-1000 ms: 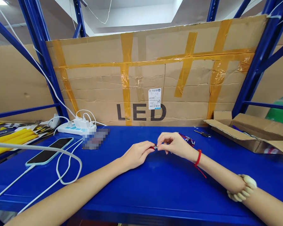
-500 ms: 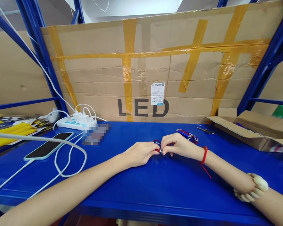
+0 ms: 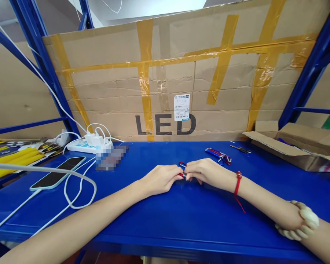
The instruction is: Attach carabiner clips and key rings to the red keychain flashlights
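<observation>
A red carabiner shows between my two hands above the blue shelf. My left hand pinches its lower end between thumb and fingers. From the other side my right hand comes close, fingertips pressed together at a small silvery part beside the carabiner. My fingers cover most of that part, so its kind does not show. Just beyond my right hand lie slim blue and red tubes with metal clips and a red carabiner on them.
A key and an open cardboard box lie at the right. To the left are a phone with white cables, a power strip and yellow packets. A tall taped cardboard sheet stands behind.
My right hand's fingers have closed in tighter at the carabiner and turned slightly downward. The head view has shifted and tilted a little; my left hand keeps its pinch.
</observation>
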{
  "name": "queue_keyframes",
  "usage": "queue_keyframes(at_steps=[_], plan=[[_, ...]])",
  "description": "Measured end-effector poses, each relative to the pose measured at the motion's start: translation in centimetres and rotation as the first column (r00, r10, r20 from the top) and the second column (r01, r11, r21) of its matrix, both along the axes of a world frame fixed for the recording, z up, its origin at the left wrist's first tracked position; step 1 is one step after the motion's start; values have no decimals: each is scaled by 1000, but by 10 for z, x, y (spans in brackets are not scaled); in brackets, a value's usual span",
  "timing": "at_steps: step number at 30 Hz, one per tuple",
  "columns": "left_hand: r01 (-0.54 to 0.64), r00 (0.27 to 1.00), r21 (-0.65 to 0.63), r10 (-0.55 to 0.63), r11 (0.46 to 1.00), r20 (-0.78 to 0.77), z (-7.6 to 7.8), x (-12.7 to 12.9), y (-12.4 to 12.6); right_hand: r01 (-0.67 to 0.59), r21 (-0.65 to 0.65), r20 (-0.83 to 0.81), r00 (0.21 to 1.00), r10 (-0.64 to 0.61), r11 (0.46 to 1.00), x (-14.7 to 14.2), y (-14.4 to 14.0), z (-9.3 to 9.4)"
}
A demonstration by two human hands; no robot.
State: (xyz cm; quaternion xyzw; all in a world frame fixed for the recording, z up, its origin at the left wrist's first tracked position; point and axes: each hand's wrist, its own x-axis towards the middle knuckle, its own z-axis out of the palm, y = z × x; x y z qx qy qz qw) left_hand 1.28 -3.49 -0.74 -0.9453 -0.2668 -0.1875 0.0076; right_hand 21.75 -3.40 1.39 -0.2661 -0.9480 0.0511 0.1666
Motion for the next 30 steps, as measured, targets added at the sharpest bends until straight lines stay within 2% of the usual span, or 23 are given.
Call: queue_keyframes(at_steps=[5, 8, 9, 11, 14, 16, 22, 28, 30], plan=[[-24, 998, -2, 24, 1000, 50, 1, 0, 0, 65, 176, 43, 996, -74, 982, -4, -2, 0], [-31, 995, 5, 31, 1000, 90, 2, 0, 1, 96, 158, -27, 995, -93, 983, -7, -5, -1], [-29, 994, 5, 28, 1000, 105, 2, 0, 1, 107, 111, -66, 993, -100, 988, -9, -6, -1], [-23, 991, 1, 23, 1000, 133, 3, 0, 1, 135, -73, -148, 978, -145, 988, -11, -8, -2], [-23, 986, -18, 25, 1000, 163, 5, 0, 1, 140, -404, -241, 937, -252, 904, -14, -11, -2], [-23, 985, -30, 27, 999, 173, 5, 0, 1, 128, -484, -263, 922, -284, 865, -15, -12, -1], [-25, 974, -61, 38, 998, 222, 5, 1, 0, 175, -436, -253, 917, -307, 883, -14, -10, 0], [-74, 974, -25, 78, 997, 212, 6, -1, 1, 186, -416, -252, 917, -310, 890, -17, -12, 1], [-90, 967, -47, 99, 995, 235, 7, 0, 0, 229, -359, -235, 916, -326, 905, -16, -11, 0]])
